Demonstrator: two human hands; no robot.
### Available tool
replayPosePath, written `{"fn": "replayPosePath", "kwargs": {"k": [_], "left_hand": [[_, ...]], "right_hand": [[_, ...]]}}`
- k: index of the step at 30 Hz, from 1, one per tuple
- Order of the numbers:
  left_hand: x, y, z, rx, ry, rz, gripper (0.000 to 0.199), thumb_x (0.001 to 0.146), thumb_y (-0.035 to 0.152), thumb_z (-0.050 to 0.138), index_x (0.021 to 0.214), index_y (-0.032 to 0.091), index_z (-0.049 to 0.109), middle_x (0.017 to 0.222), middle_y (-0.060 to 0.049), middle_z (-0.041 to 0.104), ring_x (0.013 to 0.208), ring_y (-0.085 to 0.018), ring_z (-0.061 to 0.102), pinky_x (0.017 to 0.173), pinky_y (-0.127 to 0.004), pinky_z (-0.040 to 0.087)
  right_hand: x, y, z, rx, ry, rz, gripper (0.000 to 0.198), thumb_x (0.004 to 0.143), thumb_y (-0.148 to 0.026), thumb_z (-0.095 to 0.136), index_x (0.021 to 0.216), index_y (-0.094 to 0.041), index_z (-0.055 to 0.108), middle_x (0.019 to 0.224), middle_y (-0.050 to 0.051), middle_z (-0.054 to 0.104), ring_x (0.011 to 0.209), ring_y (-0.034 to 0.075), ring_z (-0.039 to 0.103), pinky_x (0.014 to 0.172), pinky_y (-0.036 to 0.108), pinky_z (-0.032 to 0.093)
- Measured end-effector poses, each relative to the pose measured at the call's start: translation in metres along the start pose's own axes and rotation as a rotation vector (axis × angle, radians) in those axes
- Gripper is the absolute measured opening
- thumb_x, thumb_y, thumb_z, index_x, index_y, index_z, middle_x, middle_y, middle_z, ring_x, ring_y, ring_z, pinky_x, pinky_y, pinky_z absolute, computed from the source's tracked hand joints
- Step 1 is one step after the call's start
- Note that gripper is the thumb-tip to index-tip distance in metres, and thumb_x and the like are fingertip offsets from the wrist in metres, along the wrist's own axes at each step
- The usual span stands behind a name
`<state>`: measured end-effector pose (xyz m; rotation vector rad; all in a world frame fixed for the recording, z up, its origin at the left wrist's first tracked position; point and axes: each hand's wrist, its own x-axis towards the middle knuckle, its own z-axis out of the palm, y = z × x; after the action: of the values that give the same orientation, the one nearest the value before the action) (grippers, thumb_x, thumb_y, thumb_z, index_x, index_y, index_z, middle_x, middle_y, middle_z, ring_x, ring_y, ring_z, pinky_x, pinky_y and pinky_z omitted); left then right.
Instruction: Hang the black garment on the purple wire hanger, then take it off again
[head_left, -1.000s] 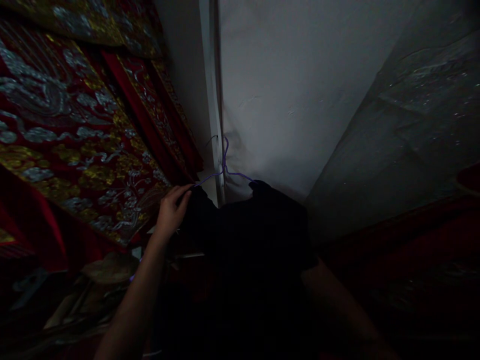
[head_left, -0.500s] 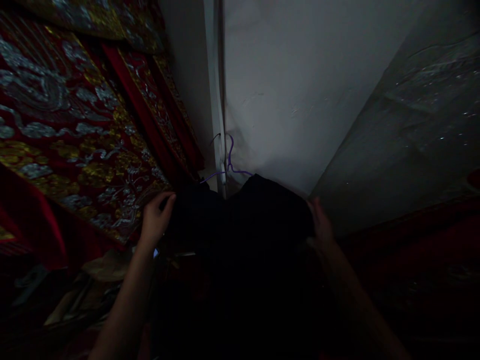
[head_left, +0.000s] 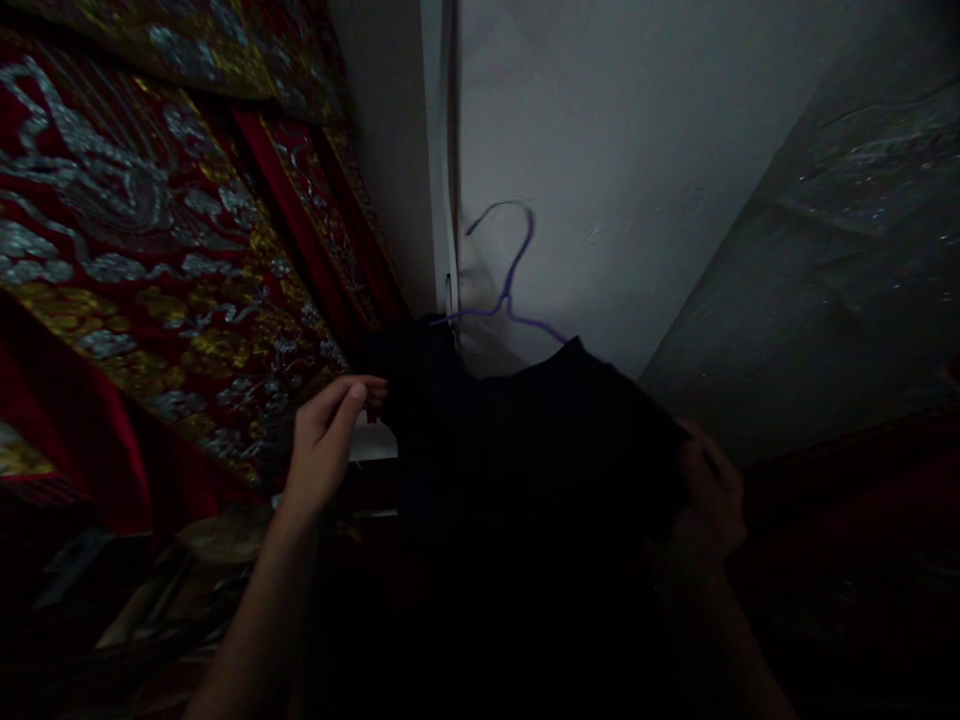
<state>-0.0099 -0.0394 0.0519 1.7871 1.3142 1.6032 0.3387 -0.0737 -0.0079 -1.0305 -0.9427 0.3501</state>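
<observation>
A black short-sleeved shirt [head_left: 525, 450] spreads between my hands on a purple hanger [head_left: 507, 298]. The hanger's hook stands above the neckline, apart from the white cord-like strip [head_left: 442, 150] on the wall. My left hand [head_left: 330, 420] pinches the edge of the sleeve on the left, thumb against fingers. On the other side my right hand [head_left: 709, 490] is closed on the right sleeve, its fingertips partly lost in the dark. The lower part of the shirt fades into deep shadow.
Red cloth with gold and silver embroidery [head_left: 150, 250] hangs at the left. Behind the shirt is a pale wall [head_left: 600, 130], with a shiny clear plastic sheet [head_left: 847, 230] at the right. Dim clutter [head_left: 187, 570] lies at lower left.
The hanger and shirt have shifted to the right and tilted, and the hook now stands away from the strip. My right hand has moved right and down; my left slightly right.
</observation>
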Motion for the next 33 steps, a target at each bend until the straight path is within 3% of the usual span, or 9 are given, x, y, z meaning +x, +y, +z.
{"fn": "replayPosePath", "kwargs": {"k": [2, 5, 8, 11, 16, 18, 24, 30, 33], "left_hand": [[-0.01, 0.01, 0.012, -0.188, -0.2, -0.134, 0.042, 0.099, 0.052, 0.048, 0.112, 0.018, 0.07, 0.105, -0.01, 0.074, 0.096, -0.024, 0.069, 0.091, -0.04, 0.055], [-0.023, 0.02, 0.024, -0.383, -0.279, -0.301, 0.049, 0.097, 0.055, 0.045, 0.125, 0.018, 0.062, 0.11, -0.013, 0.072, 0.098, -0.026, 0.069, 0.089, -0.042, 0.057], [-0.036, 0.021, 0.012, -0.429, -0.337, -0.448, 0.05, 0.095, 0.057, 0.046, 0.122, 0.019, 0.063, 0.087, -0.009, 0.068, 0.058, -0.015, 0.059, 0.059, -0.033, 0.055], [-0.052, 0.019, -0.023, -0.285, -0.45, -0.524, 0.043, 0.092, 0.057, 0.054, 0.119, 0.025, 0.066, 0.07, 0.0, 0.06, 0.039, -0.008, 0.037, 0.037, -0.023, 0.036], [-0.071, 0.021, -0.076, 0.256, -0.678, -0.258, 0.022, 0.088, 0.044, 0.066, 0.106, 0.037, 0.076, 0.102, -0.003, 0.076, 0.088, -0.022, 0.071, 0.071, -0.028, 0.058], [-0.07, 0.021, -0.084, 0.316, -0.649, -0.186, 0.021, 0.091, 0.044, 0.061, 0.098, 0.035, 0.079, 0.097, -0.002, 0.077, 0.085, -0.023, 0.072, 0.07, -0.028, 0.058], [-0.052, 0.004, -0.077, 0.317, -0.208, -0.116, 0.026, 0.087, 0.049, 0.067, 0.082, 0.024, 0.072, 0.072, -0.001, 0.071, 0.064, -0.019, 0.067, 0.058, -0.027, 0.054], [-0.049, 0.005, -0.056, 0.216, 0.314, 0.049, 0.024, 0.092, 0.039, 0.065, 0.111, 0.025, 0.07, 0.115, -0.004, 0.072, 0.11, -0.023, 0.068, 0.103, -0.04, 0.052], [-0.06, 0.005, -0.052, 0.261, 0.489, 0.173, 0.013, 0.096, 0.032, 0.06, 0.103, 0.024, 0.069, 0.101, -0.002, 0.07, 0.098, -0.019, 0.067, 0.094, -0.036, 0.053]], "right_hand": [[-0.024, -0.018, 0.008, -0.038, -0.341, -0.118, 0.035, 0.085, -0.06, 0.067, 0.092, -0.027, 0.077, 0.082, 0.005, 0.072, 0.076, 0.024, 0.069, 0.069, 0.035, 0.056], [-0.046, -0.044, 0.034, 0.043, -1.181, -0.173, 0.055, 0.084, -0.071, 0.061, 0.108, -0.025, 0.076, 0.092, 0.008, 0.072, 0.08, 0.023, 0.069, 0.072, 0.034, 0.056], [-0.049, -0.048, 0.055, 0.107, -1.505, -0.103, 0.054, 0.092, -0.064, 0.057, 0.125, -0.023, 0.07, 0.113, 0.009, 0.07, 0.1, 0.022, 0.068, 0.088, 0.034, 0.054], [-0.039, -0.024, 0.062, -0.018, -1.327, -0.059, 0.035, 0.098, -0.045, 0.057, 0.123, -0.024, 0.07, 0.115, 0.009, 0.069, 0.103, 0.02, 0.067, 0.091, 0.033, 0.053], [-0.024, 0.028, 0.069, -0.173, -0.897, -0.152, 0.047, 0.093, -0.041, 0.062, 0.139, -0.028, 0.058, 0.146, 0.012, 0.052, 0.133, 0.027, 0.052, 0.113, 0.046, 0.042], [-0.023, 0.04, 0.075, -0.201, -0.852, -0.17, 0.053, 0.088, -0.045, 0.069, 0.137, -0.026, 0.06, 0.155, 0.013, 0.042, 0.141, 0.03, 0.043, 0.117, 0.05, 0.036], [-0.028, 0.045, 0.076, -0.027, -1.07, 0.22, 0.048, 0.084, -0.068, 0.062, 0.082, -0.021, 0.074, 0.078, 0.004, 0.073, 0.073, 0.021, 0.068, 0.067, 0.033, 0.057], [0.016, 0.019, 0.095, 0.233, -0.539, 0.555, 0.052, 0.075, -0.07, 0.072, 0.09, -0.021, 0.071, 0.084, 0.007, 0.077, 0.082, 0.025, 0.074, 0.072, 0.035, 0.061], [0.048, 0.013, 0.105, 0.329, -0.343, 0.512, 0.049, 0.077, -0.065, 0.072, 0.1, -0.021, 0.071, 0.098, 0.008, 0.078, 0.098, 0.027, 0.074, 0.085, 0.04, 0.061]]}}
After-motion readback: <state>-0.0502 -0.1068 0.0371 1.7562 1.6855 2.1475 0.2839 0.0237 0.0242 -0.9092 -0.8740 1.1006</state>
